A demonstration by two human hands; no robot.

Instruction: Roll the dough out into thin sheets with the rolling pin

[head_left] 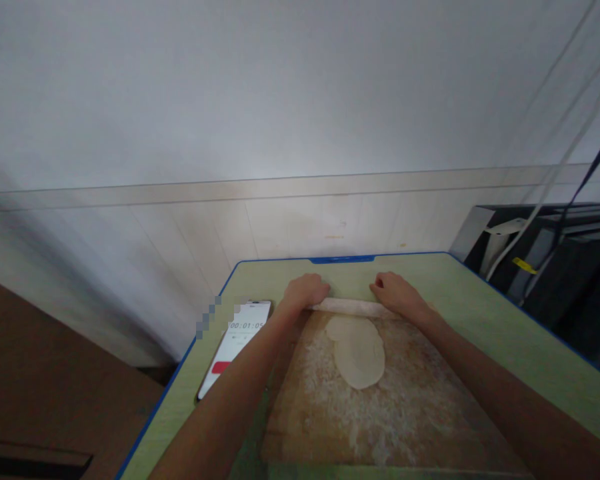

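Cream dough (360, 355), flat, lobed (floury board (315, 420) beneath); left hand (305, 289), right hand (397, 293) loosely fisted atop rolling pin (351, 307).

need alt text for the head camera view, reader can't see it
A person's left hand and right hand are at the two ends of a rolling pin, just beyond flat dough on a floury board. A phone lies to the left on a green table.

I'm seeing dim, cool light, brightest mid-wall (300, 113), shadows murky down left, fine detail soft, edges stretched, blocky pixels masking part of the phone (236, 347).
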